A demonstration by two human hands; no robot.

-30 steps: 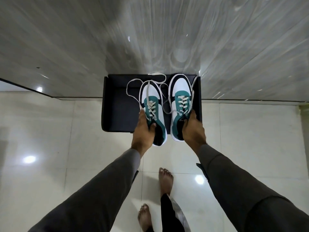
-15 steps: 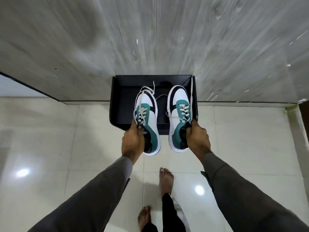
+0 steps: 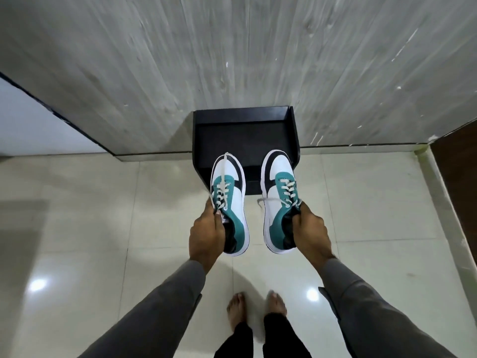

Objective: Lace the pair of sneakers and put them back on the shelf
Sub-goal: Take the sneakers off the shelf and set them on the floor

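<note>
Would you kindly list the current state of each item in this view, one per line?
Left sneaker: held up by the left hand, lace ends loose.
Right sneaker: held up by the right hand, one lace end hanging free.
Shelf: nothing resting on it.
Floor: glossy, with the person's bare feet on it.

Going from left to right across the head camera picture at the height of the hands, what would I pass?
Left hand gripping the left sneaker → the gap of pale floor tile between them → right sneaker → right hand gripping it. The black shelf sits farther back, behind both toes.
</note>
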